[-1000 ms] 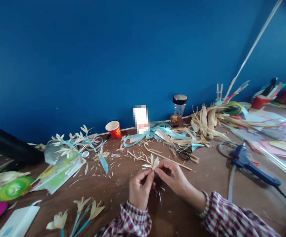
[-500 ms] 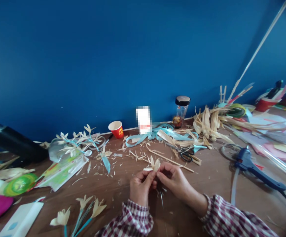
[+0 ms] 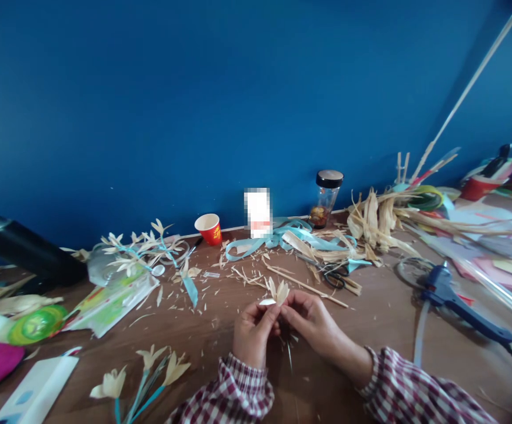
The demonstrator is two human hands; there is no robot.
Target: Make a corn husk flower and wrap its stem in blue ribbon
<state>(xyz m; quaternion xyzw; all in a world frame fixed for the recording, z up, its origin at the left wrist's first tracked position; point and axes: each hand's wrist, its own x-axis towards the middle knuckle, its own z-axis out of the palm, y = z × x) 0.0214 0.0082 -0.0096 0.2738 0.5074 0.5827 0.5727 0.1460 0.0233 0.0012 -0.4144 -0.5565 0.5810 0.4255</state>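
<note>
A small pale husk flower (image 3: 277,292) stands up between my two hands over the brown table (image 3: 371,330). My left hand (image 3: 251,333) pinches its base from the left, fingers closed. My right hand (image 3: 311,321) pinches it from the right, fingers also closed around the base. A thin stem or wire (image 3: 289,355) hangs down below the hands. Both wrists wear red plaid sleeves.
Finished husk flowers on blue stems (image 3: 143,377) lie at the front left, more (image 3: 139,250) behind. A red paper cup (image 3: 209,228), a jar (image 3: 325,198), blue ribbon (image 3: 282,235), scissors (image 3: 333,275), husk piles (image 3: 375,221) and a blue glue gun (image 3: 454,300) surround the work spot.
The hands and flower stay together with only a slight shift; the camera view drifted a little, moving objects slightly right in the picture.
</note>
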